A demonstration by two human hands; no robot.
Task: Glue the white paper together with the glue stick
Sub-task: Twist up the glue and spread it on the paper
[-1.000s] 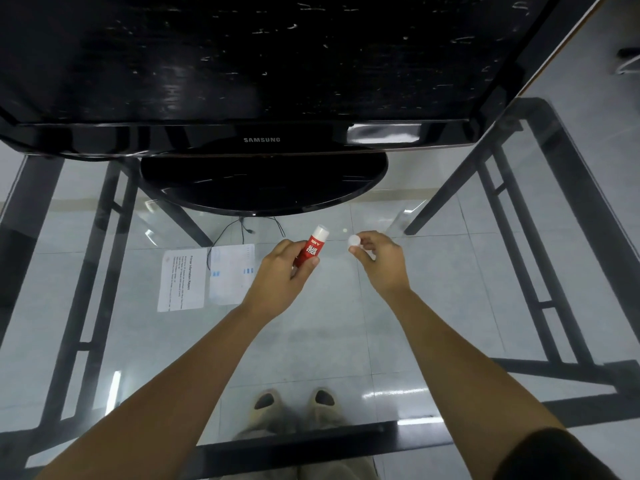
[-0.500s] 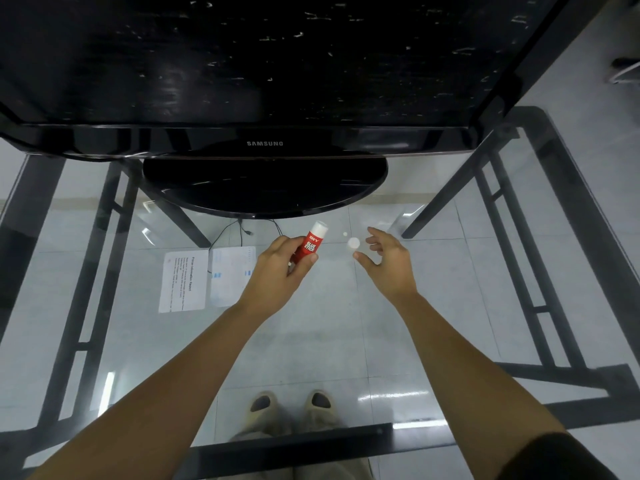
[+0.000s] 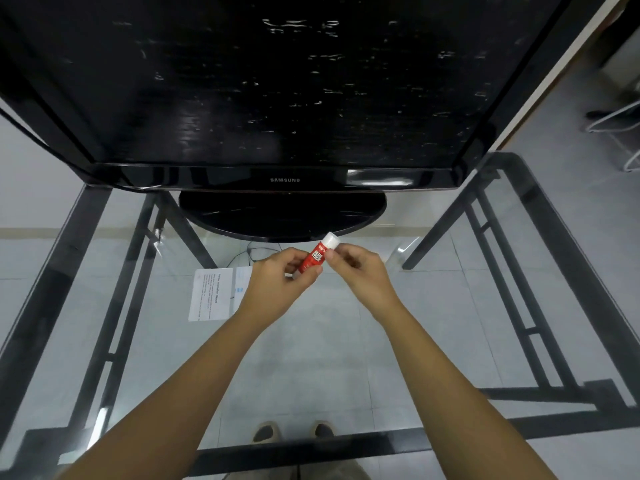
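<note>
My left hand [image 3: 280, 277] is closed around the lower body of a red glue stick [image 3: 313, 259], held tilted above the glass table, its white top end pointing up and right. The thumb and fingertips of my right hand [image 3: 360, 271] pinch the stick just below that white end. The white paper [image 3: 210, 294], a printed sheet, lies flat on the glass to the left of my left hand. A second pale sheet [image 3: 242, 280] lies beside it, partly hidden by my left wrist. The small white cap is not visible.
A large black Samsung monitor [image 3: 284, 98] fills the far side, and its oval stand [image 3: 282, 216] sits just beyond my hands. The glass table [image 3: 311, 358] has a black metal frame [image 3: 104, 306]. A thin cable [image 3: 247, 252] runs near the stand. My shoes show beneath.
My right hand let go of the small white cap, then moved left onto the glue stick. My left hand kept hold of the stick.
</note>
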